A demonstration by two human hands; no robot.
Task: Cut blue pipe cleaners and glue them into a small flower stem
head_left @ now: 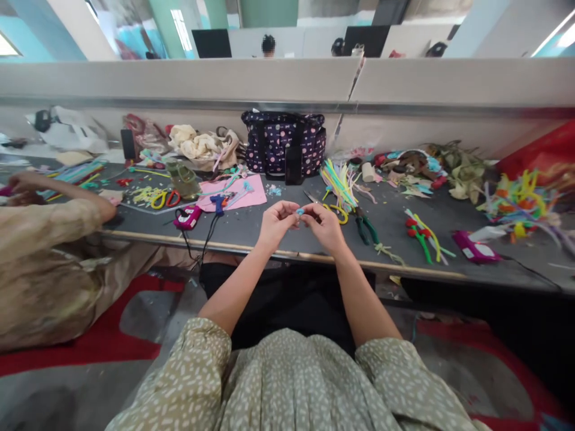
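Between my fingertips, above the table's front part, is a small light-blue piece [300, 211], too small to name for certain. My left hand [277, 224] pinches it from the left, and my right hand [324, 226] pinches it from the right. Just right of my right hand lie yellow-handled scissors [336, 214] and dark green-handled pliers [366, 225]. A blue glue gun [218, 203] rests on a pink sheet [254, 194] to the left, with a magenta box [187, 217] beside it. Behind my right hand is a bundle of coloured pipe cleaners [341, 182].
A dark patterned bag [283, 143] stands at the back with a phone [293, 164] against it. A bottle [183, 178] stands to the left, near a co-worker's arm [63, 190]. Red-and-green pipe-cleaner pieces [422, 234] and another magenta box [476, 246] lie right.
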